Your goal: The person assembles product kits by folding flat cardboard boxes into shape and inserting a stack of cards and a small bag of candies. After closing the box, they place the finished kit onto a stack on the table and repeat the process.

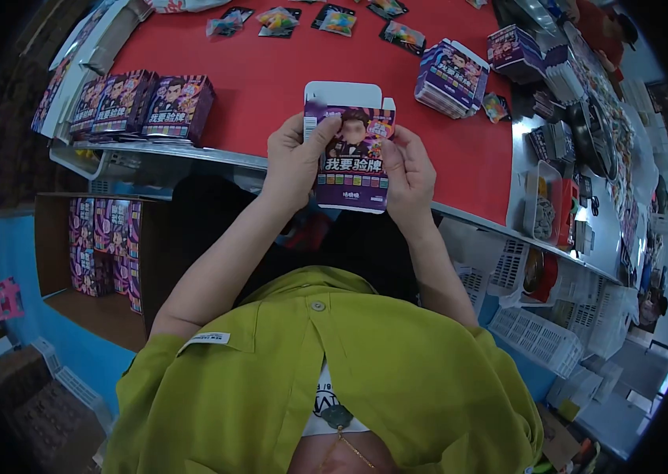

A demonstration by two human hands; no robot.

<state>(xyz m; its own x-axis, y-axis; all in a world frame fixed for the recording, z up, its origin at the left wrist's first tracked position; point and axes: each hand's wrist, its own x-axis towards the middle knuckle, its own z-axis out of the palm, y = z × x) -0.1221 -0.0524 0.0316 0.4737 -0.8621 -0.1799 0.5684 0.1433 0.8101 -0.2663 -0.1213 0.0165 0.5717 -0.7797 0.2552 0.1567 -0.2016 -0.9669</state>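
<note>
Between my two hands is a purple printed box [350,178], held upright with its front towards me and its white top flap standing open. My left hand [298,158] grips the box's left edge, thumb on the front. On the right edge, my right hand [410,172] pinches the box near its upper corner. A stack of flat purple cartons [451,79] lies to the right on the red table [271,67]. Several filled purple boxes or cartons [176,107] stand at the table's left side. Small bags of colourful pieces [338,21] lie along the far side.
An open cardboard box [54,245] with purple boxes inside stands below left. More purple cartons [514,49] are at the back right. A clear plastic bin [542,201] sits on the right-hand counter, with white baskets [535,340] underneath.
</note>
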